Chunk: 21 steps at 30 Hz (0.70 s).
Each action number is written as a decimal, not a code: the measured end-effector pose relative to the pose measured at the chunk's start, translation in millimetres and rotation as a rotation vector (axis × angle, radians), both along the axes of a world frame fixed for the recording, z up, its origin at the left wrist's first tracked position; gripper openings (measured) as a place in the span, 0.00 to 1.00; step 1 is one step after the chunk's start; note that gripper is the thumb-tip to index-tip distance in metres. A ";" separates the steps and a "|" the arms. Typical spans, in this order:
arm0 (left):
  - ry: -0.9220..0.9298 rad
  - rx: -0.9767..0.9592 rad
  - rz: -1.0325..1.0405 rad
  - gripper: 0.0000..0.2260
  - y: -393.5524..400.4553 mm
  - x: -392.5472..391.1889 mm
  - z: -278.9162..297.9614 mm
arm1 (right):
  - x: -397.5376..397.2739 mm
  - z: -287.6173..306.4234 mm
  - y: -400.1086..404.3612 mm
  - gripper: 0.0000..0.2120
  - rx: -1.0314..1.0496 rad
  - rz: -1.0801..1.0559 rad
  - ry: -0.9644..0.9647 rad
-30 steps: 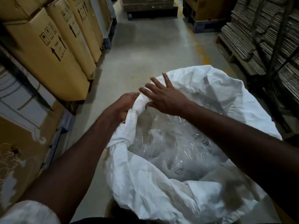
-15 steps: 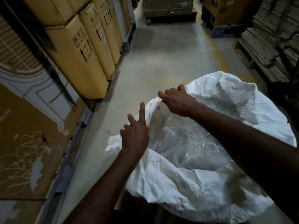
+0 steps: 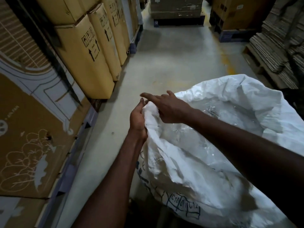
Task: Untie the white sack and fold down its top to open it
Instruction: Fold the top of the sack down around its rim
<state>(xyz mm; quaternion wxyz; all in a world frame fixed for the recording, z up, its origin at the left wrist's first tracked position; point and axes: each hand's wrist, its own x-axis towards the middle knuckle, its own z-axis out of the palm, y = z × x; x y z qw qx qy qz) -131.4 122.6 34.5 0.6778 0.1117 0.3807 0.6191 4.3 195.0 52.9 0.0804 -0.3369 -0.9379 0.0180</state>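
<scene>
A dim grey concrete floor [image 3: 172,63] is running between tall tan cardboard cartons [image 3: 85,55] standing along the left and stacked flattened corrugated cardboard sheets [image 3: 279,46] lying on wooden pallets at right.

We see a grey concrete floor [image 3: 172,63] running as an aisle ahead of us. The white sack [image 3: 205,170] stands on it at the lower right. Tall cardboard boxes [image 3: 85,53] line the left edge, some on a blue pallet [image 3: 134,45]. Flattened cardboard stacks [image 3: 279,51] rest on a wooden pallet [image 3: 256,63] at right.
</scene>
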 end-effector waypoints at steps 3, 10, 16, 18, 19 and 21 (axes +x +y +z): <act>0.489 -0.043 0.042 0.18 -0.2 5.0 10.0 | 1.5 1.3 14.0 0.33 0.032 -0.016 -0.085; 1.540 -0.311 -0.259 0.44 -49.6 7.9 4.0 | -2.7 -15.4 12.7 0.20 0.082 -0.078 -0.149; 1.474 -0.158 -0.070 0.24 -53.9 3.1 -5.6 | 0.8 -19.3 5.9 0.30 0.137 -0.113 -0.105; 1.350 -0.091 0.008 0.25 -55.2 1.1 -2.7 | 6.7 -9.9 -2.4 0.40 0.151 -0.107 -0.107; 1.259 -0.076 0.045 0.27 -54.8 -1.4 -0.6 | 10.8 -3.1 -9.3 0.44 0.143 -0.095 -0.109; 1.048 -0.100 0.097 0.31 -52.0 -7.6 5.8 | 21.0 7.1 -29.7 0.43 0.061 -0.092 -0.070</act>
